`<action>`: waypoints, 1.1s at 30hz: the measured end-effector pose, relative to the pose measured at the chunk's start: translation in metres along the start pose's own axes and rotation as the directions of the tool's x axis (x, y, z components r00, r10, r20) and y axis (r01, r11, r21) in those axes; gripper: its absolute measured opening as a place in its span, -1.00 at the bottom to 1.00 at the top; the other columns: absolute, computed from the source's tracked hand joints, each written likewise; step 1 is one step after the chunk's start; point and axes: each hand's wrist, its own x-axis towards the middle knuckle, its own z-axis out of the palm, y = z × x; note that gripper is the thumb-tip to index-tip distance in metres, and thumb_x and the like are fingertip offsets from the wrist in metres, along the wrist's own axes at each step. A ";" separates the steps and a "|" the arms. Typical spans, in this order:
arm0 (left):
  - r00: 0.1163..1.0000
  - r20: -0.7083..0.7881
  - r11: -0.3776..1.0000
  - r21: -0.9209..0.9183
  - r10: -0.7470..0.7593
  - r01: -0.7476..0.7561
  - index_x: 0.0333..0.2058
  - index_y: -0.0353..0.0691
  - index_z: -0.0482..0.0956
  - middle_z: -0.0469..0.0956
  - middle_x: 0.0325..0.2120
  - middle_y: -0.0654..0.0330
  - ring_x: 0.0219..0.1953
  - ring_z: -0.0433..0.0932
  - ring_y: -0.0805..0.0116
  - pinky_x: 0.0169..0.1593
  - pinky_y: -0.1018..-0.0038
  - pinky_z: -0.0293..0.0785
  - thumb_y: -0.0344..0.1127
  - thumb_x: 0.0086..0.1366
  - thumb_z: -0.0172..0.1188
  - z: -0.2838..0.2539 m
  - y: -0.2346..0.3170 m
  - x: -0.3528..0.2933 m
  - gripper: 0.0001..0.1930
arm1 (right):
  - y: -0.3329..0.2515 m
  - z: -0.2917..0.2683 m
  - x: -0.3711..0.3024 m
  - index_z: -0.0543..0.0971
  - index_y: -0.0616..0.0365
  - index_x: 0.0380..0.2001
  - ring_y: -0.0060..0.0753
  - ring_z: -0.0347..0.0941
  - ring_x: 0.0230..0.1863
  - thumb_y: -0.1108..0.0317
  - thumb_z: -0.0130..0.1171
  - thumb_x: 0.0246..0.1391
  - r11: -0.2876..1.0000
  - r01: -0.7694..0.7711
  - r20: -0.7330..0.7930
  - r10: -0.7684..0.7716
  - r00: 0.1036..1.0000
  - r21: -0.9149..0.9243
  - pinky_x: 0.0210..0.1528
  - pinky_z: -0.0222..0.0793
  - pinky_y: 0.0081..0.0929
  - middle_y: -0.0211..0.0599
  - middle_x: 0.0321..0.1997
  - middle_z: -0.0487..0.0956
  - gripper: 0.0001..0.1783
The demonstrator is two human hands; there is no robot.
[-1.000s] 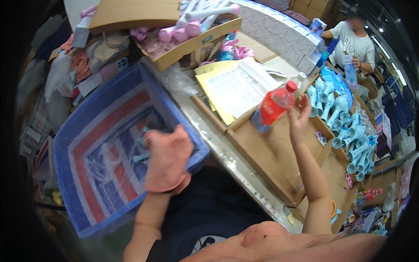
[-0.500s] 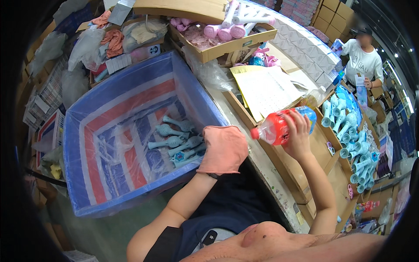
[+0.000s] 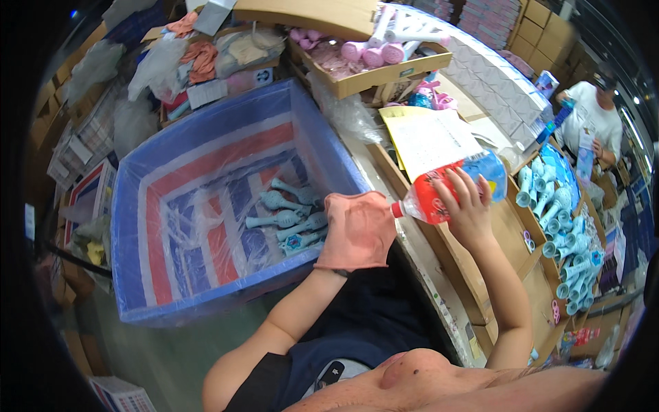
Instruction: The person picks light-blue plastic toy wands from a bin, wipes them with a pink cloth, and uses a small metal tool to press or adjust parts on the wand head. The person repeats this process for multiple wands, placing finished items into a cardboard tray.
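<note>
My right hand (image 3: 468,209) grips a plastic drink bottle (image 3: 429,199) with a red and blue label, held tilted over the worktable. Its red cap points left and meets the edge of a salmon-pink cloth (image 3: 358,233). This cloth, shaped like a pouch or fingerless mitt, covers my left hand completely, so its fingers are hidden; only the wrist with a dark band shows below. Just left of the cloth, several light-blue handle-shaped plastic parts (image 3: 278,218) lie inside a large blue, white and red striped bin (image 3: 213,288).
A cardboard tray (image 3: 395,72) of pink and white parts stands at the back. Yellow and white papers (image 3: 429,137) lie on the table. More light-blue parts (image 3: 573,254) are heaped at the right. A person in a white shirt (image 3: 590,113) stands at the far right.
The bottle has moved a little left, so its cap now meets the cloth. The whole view has shifted slightly. The person at the far right now holds a blue item up.
</note>
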 end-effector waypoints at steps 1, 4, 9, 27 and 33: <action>0.999 -0.036 0.997 -0.082 -0.014 0.011 -0.45 -0.18 0.41 0.39 -0.50 0.29 -0.38 0.46 0.43 -0.27 0.49 0.34 -0.32 0.18 0.04 0.000 0.000 0.002 -0.91 | 0.000 -0.001 -0.007 0.36 -0.14 0.23 -0.31 0.17 0.38 0.37 0.21 -0.08 0.995 -0.040 0.054 0.035 0.998 0.095 0.44 -0.27 -0.10 -0.31 0.28 0.32 -0.30; 0.985 0.034 0.795 -0.586 -0.170 0.158 -0.43 -0.22 0.40 0.40 -0.48 0.30 -0.36 0.46 0.44 -0.23 0.53 0.41 -0.23 0.19 0.03 0.006 0.006 0.008 -0.83 | -0.006 0.013 -0.030 0.27 0.01 0.27 -0.15 0.17 0.36 0.37 0.41 -0.26 0.861 -0.357 0.133 0.331 0.934 0.362 0.41 -0.21 -0.08 -0.23 0.28 0.29 -0.07; 0.779 0.622 -0.703 -0.589 -0.078 0.400 -0.41 -0.15 0.39 0.42 -0.47 0.33 -0.35 0.45 0.46 -0.19 0.58 0.44 -0.09 0.14 0.07 0.013 0.012 0.018 -0.75 | 0.010 0.081 -0.056 0.05 0.15 0.34 -0.20 0.23 0.31 0.30 0.57 -0.31 0.365 -0.531 0.052 0.787 0.615 0.765 0.32 0.17 -0.17 -0.16 0.30 0.25 0.17; 0.693 0.712 -0.447 -0.660 -0.113 0.605 0.10 -0.25 0.41 0.49 -0.05 0.24 -0.01 0.48 0.41 0.10 0.49 0.40 0.10 0.44 -0.15 0.019 0.045 -0.036 -0.47 | -0.024 -0.018 0.005 0.61 0.29 -0.22 -0.65 0.48 -0.20 0.25 0.14 0.26 -0.277 -0.799 0.819 -0.064 0.570 0.534 -0.11 0.42 -0.59 -0.40 -0.25 0.62 -0.72; 0.745 0.665 -0.518 -0.655 -0.051 0.550 0.10 -0.25 0.39 0.46 0.01 0.22 0.07 0.42 0.40 0.19 0.47 0.34 0.01 0.44 -0.13 0.011 0.015 -0.051 -0.52 | -0.040 -0.013 0.019 0.60 0.24 -0.28 -0.76 0.43 -0.40 0.24 0.20 0.23 -0.352 -0.829 0.825 -0.214 0.523 0.435 -0.37 0.35 -0.71 -0.52 -0.42 0.58 -0.75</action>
